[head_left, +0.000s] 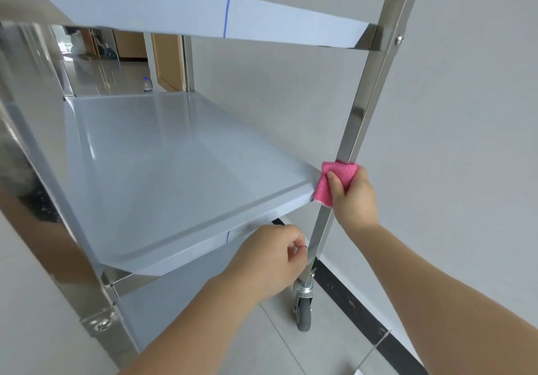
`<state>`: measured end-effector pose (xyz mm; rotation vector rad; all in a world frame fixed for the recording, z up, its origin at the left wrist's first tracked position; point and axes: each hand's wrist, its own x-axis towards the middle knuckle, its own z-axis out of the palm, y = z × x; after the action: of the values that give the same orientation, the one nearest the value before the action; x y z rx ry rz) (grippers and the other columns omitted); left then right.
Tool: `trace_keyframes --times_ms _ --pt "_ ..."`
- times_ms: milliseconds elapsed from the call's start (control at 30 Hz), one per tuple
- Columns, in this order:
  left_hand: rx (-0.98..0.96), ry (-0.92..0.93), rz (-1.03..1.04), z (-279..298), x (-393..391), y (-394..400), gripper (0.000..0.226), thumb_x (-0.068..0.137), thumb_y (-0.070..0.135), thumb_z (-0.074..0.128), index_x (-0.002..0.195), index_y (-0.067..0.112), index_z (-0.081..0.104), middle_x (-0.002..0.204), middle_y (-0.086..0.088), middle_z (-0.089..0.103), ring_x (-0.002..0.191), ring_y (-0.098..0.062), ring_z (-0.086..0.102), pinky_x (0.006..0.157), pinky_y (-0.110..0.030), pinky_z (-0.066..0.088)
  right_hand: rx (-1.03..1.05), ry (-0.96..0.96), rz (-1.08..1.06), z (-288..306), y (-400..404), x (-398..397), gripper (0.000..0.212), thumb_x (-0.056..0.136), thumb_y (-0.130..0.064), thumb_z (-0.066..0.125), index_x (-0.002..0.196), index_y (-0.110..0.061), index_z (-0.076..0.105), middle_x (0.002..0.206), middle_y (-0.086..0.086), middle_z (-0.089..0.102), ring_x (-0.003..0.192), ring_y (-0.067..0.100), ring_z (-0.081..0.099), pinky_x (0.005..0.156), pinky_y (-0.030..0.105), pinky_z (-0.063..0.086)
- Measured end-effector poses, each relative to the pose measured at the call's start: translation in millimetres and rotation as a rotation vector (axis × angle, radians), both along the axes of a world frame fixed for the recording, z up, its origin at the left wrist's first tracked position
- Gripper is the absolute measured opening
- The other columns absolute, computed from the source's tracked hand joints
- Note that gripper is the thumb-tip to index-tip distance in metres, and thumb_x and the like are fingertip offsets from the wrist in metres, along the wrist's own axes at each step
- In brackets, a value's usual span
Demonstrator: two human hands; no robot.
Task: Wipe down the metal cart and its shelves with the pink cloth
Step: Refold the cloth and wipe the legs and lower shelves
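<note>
A person's two bare forearms reached forward from the bottom of the view toward a stainless steel cart [367,107] seen close up. The right hand [350,197] was raised at the cart's near right upright post, at the corner of the middle shelf [174,171]. Its fingers were curled around a folded pink cloth [334,178], thumb on the near side, pressing the cloth against the post where the shelf corner met it. The right forearm ran diagonally up from the lower right corner, wrist roughly straight. The left hand [273,258] sat lower and to the left, just under the front edge of the middle shelf and beside the same post. Its fingers were loosely curled with the thumb near the fingertips; whether they pinched anything or touched the post could not be told. The left forearm rose from the bottom centre. The middle shelf was pale grey-blue, covered in a film, as was the front edge of the top shelf [203,16] above. Below the post a grey caster wheel [304,313] rested on the tiled floor [276,345], beside a dark skirting strip [358,310] along the pale wall [465,112].
</note>
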<state>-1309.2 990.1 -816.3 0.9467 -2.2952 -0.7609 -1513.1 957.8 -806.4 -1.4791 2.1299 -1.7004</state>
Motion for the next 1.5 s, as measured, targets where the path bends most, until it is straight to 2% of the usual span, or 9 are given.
trace_keyframes --times_ms 167,467,767,933,1033,1133,1233,1367,1500 --pt "0.000 0.013 -0.027 3 0 3 0.008 0.083 0.029 0.054 0.076 0.025 0.055 0.057 0.011 0.055 0.046 -0.007 0.041 0.049 -0.023 0.039 -0.059 0.031 0.023 35 7 3 0.030 0.094 -0.031 0.053 0.121 -0.017 0.050 0.086 -0.023 0.049 0.078 0.006 0.051 0.061 0.000 0.031" --pt "0.020 0.021 -0.050 9 1 1 0.007 0.083 0.029 0.054 0.076 0.029 0.056 0.059 0.013 0.054 0.049 -0.005 0.044 0.051 -0.021 0.041 -0.150 0.121 -0.137 177 -12 3 0.039 0.091 -0.042 0.050 0.112 -0.009 0.049 0.096 -0.003 0.050 0.085 0.015 0.049 0.071 0.024 0.035" --pt "0.034 0.112 -0.093 18 -1 3 0.001 0.079 0.028 0.057 0.079 0.029 0.057 0.070 0.011 0.060 0.051 -0.005 0.048 0.057 -0.029 0.051 -0.037 0.050 -0.050 79 38 9 0.027 0.093 -0.034 0.053 0.114 -0.018 0.049 0.091 -0.012 0.053 0.085 0.012 0.053 0.069 0.017 0.037" --pt "-0.109 0.229 -0.074 31 -6 4 0.010 0.084 0.020 0.060 0.093 0.023 0.059 0.086 0.011 0.057 0.069 -0.007 0.052 0.066 -0.021 0.048 0.045 0.015 0.086 20 74 31 0.022 0.092 -0.031 0.055 0.112 -0.030 0.046 0.088 -0.025 0.053 0.080 -0.015 0.053 0.068 0.014 0.042" --pt "-0.225 0.224 -0.058 35 -8 3 0.020 0.085 0.019 0.059 0.105 0.017 0.058 0.101 0.011 0.054 0.091 0.000 0.048 0.078 -0.009 0.038 0.077 0.064 0.182 -2 90 49 0.021 0.091 -0.030 0.055 0.110 -0.028 0.048 0.091 -0.024 0.057 0.085 -0.008 0.055 0.068 0.007 0.042" --pt "-0.153 0.125 -0.112 32 -10 6 0.022 0.086 0.024 0.059 0.107 0.021 0.060 0.107 0.012 0.059 0.099 -0.004 0.052 0.085 -0.019 0.040 0.062 0.092 0.288 -13 105 62 0.018 0.088 -0.028 0.051 0.105 -0.032 0.047 0.093 -0.016 0.059 0.084 0.002 0.058 0.069 0.014 0.046" --pt "0.027 0.084 -0.207 26 -10 11 0.010 0.087 0.026 0.060 0.096 0.028 0.062 0.089 0.008 0.065 0.083 -0.009 0.058 0.076 -0.025 0.047 0.027 0.100 0.309 -19 115 66 0.025 0.084 -0.020 0.052 0.106 -0.030 0.048 0.087 -0.014 0.061 0.081 0.002 0.057 0.065 0.012 0.044" --pt "0.026 0.020 -0.270 24 -9 13 0.023 0.089 0.024 0.060 0.112 0.026 0.063 0.100 0.011 0.064 0.091 -0.002 0.057 0.081 -0.017 0.044 0.061 0.025 0.301 -29 123 65 0.038 0.086 -0.026 0.064 0.120 -0.024 0.047 0.098 -0.009 0.060 0.087 0.001 0.057 0.072 0.015 0.045" --pt "0.007 0.018 -0.271 26 1 13 0.027 0.091 0.014 0.057 0.116 0.020 0.062 0.103 0.008 0.062 0.096 -0.004 0.057 0.087 -0.018 0.043 0.151 -0.384 0.481 -30 124 59 0.080 0.066 -0.020 0.084 0.131 -0.032 0.040 0.111 -0.008 0.058 0.092 0.003 0.060 0.077 0.021 0.053"
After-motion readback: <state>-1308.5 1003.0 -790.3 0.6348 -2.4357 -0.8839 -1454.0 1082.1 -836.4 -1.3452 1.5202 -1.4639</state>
